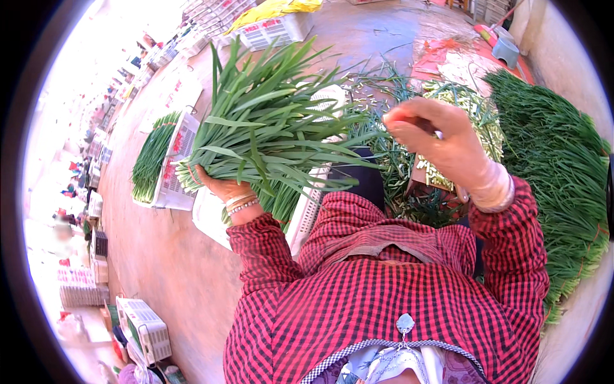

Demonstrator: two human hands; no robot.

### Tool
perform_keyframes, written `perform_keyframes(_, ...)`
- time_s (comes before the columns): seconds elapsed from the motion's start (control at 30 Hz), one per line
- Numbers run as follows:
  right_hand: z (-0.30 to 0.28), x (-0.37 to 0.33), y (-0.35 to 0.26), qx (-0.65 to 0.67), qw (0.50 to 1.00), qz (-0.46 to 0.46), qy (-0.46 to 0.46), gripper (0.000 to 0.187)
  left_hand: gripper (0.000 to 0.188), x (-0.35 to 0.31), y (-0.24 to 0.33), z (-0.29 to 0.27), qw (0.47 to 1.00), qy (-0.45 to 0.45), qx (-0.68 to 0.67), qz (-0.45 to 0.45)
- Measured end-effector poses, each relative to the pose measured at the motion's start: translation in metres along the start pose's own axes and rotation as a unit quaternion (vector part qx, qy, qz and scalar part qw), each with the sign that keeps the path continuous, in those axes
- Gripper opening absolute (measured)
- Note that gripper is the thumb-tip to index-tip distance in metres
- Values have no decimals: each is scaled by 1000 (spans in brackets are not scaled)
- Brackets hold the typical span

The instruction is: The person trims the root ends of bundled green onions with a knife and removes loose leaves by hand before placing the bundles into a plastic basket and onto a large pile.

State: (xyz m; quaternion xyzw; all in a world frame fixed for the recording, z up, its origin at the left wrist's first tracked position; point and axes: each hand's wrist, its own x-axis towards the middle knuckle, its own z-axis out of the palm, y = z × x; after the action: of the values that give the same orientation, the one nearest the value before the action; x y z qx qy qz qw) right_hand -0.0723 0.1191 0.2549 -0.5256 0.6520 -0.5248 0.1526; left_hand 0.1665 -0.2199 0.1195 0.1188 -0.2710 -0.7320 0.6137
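Observation:
My left hand (224, 189) is closed around the pale cut ends of a large bunch of garlic chives (268, 121). The green leaves fan up and to the right. Apart from the bunch, my right hand (441, 144) is raised with its fingers curled toward the thumb in a pinch. What lies in that pinch, if anything, is too small to make out. Beneath the bunch, a white plastic crate (307, 214) stands beside my leg with more chives in it, partly hidden.
On the right lies a long heap of chives (550, 173) along the wall. Trimmed stalk ends (470, 102) and loose leaves pile up ahead. Another white crate (182, 153) with chives stands left, and a crate with a yellow cover (275, 29) farther off. A grey-blue stool (506, 51) stands far right.

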Motion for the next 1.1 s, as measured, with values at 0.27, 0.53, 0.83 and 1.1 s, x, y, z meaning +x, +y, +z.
perform_keyframes(0.27,44,37,17,-96,994,-51,4,27,63,-18,-40,36,996,-30,-7,-86)
perform_keyframes(0.53,16,-4,51,-363,902,11,-235,21,62,-23,-32,45,997,-13,-8,-72)
perform_keyframes(0.83,-65,-49,101,-70,962,263,-6,28,57,26,47,48,975,-51,194,101)
perform_keyframes(1.1,-40,-90,171,48,880,467,-72,21,58,56,94,14,708,-120,695,38)
